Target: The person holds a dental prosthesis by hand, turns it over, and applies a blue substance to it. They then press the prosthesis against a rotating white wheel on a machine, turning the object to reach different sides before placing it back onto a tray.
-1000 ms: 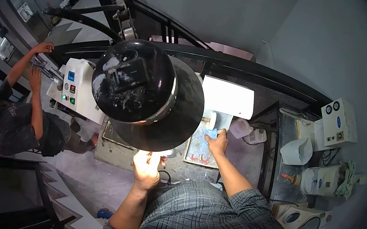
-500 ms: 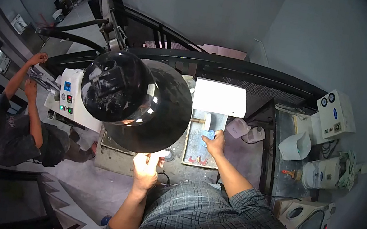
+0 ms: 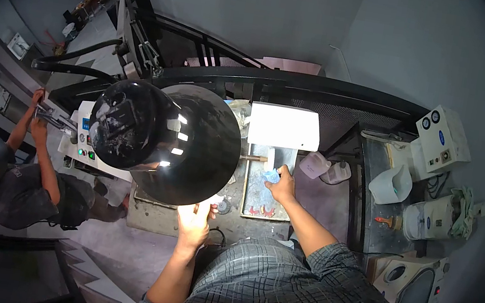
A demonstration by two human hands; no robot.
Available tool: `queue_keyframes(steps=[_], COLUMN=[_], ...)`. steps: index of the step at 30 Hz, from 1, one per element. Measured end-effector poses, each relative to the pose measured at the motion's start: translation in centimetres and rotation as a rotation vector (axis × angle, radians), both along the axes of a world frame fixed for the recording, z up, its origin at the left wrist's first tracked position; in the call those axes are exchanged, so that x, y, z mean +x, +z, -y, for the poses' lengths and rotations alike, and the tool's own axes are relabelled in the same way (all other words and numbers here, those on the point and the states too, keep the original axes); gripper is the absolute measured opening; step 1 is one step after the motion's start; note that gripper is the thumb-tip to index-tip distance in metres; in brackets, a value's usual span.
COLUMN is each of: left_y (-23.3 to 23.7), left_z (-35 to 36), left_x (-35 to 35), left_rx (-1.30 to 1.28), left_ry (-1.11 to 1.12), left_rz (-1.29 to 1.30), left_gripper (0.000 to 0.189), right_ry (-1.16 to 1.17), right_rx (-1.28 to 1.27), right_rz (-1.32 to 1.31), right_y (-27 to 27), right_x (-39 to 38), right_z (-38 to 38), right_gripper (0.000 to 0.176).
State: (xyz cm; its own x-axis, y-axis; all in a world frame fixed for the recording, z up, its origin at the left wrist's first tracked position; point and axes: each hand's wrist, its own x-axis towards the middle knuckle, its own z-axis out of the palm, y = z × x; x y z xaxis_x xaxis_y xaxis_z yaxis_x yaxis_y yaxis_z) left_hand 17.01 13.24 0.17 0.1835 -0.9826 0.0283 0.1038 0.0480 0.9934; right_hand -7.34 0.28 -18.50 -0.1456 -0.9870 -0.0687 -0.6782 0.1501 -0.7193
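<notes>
My right hand (image 3: 282, 187) is closed around a small light-blue piece (image 3: 270, 175), whose exact kind I cannot make out. The piece is up against or very close to a white wheel (image 3: 271, 159) on a brass-coloured shaft (image 3: 253, 158). Below them lies a shallow tray (image 3: 250, 215) with several small red pieces (image 3: 261, 210) at its near end. My left hand (image 3: 194, 220) is in bright light under the rim of a large black lamp (image 3: 193, 144). Its fingers are pinched together, and whatever they hold is lost in the glare.
A white box-shaped housing (image 3: 284, 128) stands behind the wheel. On the right, a side bench (image 3: 372, 232) carries a white jug (image 3: 391, 184), a brush (image 3: 389, 221) and a gauge unit (image 3: 444, 142). Plastic canisters (image 3: 314, 165) sit between. At left, another person (image 3: 28, 181) works at a machine.
The view has shifted slightly, and the lamp appears farther left. My right hand and the blue piece sit a little higher, closer to the wheel. My left hand keeps its pinch.
</notes>
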Motion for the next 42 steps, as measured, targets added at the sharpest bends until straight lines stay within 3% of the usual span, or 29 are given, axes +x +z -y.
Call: queue_keyframes(steps=[10,12,15,17,19,21,22,25,26,28,29,32,42], left_y=[-2.2,-2.4,-2.4,-2.5,-2.8,-3.1,-3.6,-6.2,-7.4,-8.7,-5.7,-5.0,-5.8], left_z=[0.1,0.2,0.2,0.2,0.2,0.1,0.1,-0.2,0.0,-0.2,-0.2,-0.4,-1.1], left_x=[-0.3,-0.2,-0.3,-0.2,-0.1,-0.1,0.0,0.4,0.9,0.2,-0.5,-0.3,-0.2], left_rx=[0.042,0.053,0.031,0.034,0.036,0.062,0.114,0.052,0.058,0.08,0.02,0.035,0.031], left_ry=[0.016,0.013,0.017,0.022,0.029,0.054,0.058,0.074,-0.017,0.003,0.04,0.009,-0.023], left_rz=[-0.076,-0.091,-0.086,-0.088,-0.091,-0.082,-0.163,-0.1,-0.048,-0.018,-0.042,0.019,-0.13], left_gripper=[0.017,0.018,0.018,0.018,0.019,0.019,0.019,0.018,0.019,0.023,0.024,0.023,0.022], right_ry=[-0.061,-0.009,-0.021,-0.018,-0.012,-0.026,0.023,0.11,0.146,0.305,0.344,0.386,0.418], right_rx=[-0.008,-0.024,0.047,-0.019,-0.086,-0.176,-0.291,-0.017,-0.131,-0.172,-0.17,-0.105,-0.115], right_rz=[0.062,0.224,0.221,0.313,0.405,0.151,0.152,0.05,-0.078,-0.084,-0.13,-0.184,-0.198], right_y=[-2.0,-2.9,0.8,-3.1,-3.9,-3.2,-2.2,-3.3,-5.4,-7.6,-7.5,-7.2,-6.9], right_x=[0.3,0.3,0.9,0.6,0.0,-0.6,-0.9,-2.2,-3.0,-4.4,-4.5,-3.9,-4.2], right_z=[-0.2,-0.3,-1.0,-0.3,-0.5,-0.9,-1.3,-1.8,-2.1,-2.4,-2.7,-3.0,-3.0], right_gripper=[0.055,0.053,0.051,0.05,0.049,0.047,0.046,0.043,0.045,0.057,0.061,0.068,0.066])
